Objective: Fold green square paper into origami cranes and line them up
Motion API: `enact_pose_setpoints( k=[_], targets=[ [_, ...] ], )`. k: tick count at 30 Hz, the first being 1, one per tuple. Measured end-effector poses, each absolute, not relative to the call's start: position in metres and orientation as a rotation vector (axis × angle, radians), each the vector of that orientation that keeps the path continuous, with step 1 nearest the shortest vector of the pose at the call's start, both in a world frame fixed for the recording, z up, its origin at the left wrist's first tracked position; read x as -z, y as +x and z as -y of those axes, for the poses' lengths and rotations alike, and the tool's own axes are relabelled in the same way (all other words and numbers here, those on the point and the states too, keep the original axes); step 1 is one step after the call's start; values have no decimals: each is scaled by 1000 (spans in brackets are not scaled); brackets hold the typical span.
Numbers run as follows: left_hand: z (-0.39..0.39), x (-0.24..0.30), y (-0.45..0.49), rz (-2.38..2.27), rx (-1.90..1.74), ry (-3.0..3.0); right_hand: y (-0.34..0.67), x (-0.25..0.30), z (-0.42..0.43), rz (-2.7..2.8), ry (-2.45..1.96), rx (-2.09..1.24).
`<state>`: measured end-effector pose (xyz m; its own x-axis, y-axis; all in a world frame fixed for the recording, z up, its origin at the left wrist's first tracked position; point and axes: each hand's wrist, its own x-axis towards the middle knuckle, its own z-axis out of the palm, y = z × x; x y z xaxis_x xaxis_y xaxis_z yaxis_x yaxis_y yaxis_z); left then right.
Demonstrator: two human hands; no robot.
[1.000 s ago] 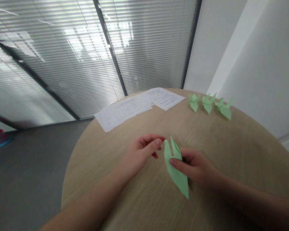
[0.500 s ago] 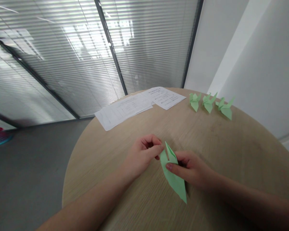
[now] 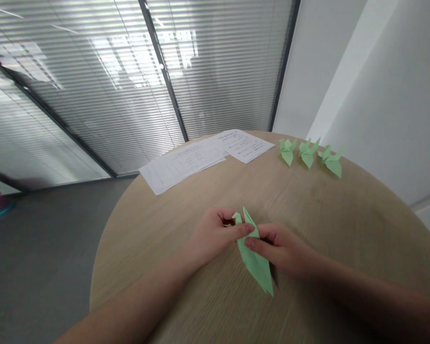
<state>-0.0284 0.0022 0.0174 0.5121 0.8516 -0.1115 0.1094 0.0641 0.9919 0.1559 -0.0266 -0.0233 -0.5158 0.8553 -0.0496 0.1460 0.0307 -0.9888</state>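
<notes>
A half-folded piece of green paper stands on edge on the round wooden table, long and pointed at both ends. My left hand pinches its upper left flap between thumb and fingers. My right hand grips the paper's middle from the right, thumb on the front face. Both hands meet over the paper's upper half.
Three finished green paper cranes stand in a row at the table's far right. White printed sheets lie at the far edge. Behind the table are glass walls with blinds and a grey floor to the left.
My left hand has moved right from beside the paper and closed on its upper left flap. The paper has tipped slightly and shifted a little left with my right hand.
</notes>
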Motion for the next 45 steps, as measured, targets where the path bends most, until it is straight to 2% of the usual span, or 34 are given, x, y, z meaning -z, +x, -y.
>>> enact_pose_setpoints(
  k=[9, 16, 24, 29, 34, 45],
  targets=[
    [-1, -13, -25, -975, -900, 1303, 155, 22, 27, 1762, -1041, -1593],
    [-9, -15, -33, -872, -743, 1247, 157, 19, 27, 1792, -993, -1619],
    [-8, -16, -34, -892, -877, 1391, 159, 25, 25, 1768, -1091, -1327],
    [-12, -25, -45, -894, -935, 1708, 167, 18, 24, 1815, -1025, -1418],
    [-14, -40, -55, -792, -734, 2206, 173, 10, 23, 1913, -916, -1586],
    [-18, -41, -57, -780, -631, 2492, 178, 4, 19, 2002, -1028, -1444]
  ],
)
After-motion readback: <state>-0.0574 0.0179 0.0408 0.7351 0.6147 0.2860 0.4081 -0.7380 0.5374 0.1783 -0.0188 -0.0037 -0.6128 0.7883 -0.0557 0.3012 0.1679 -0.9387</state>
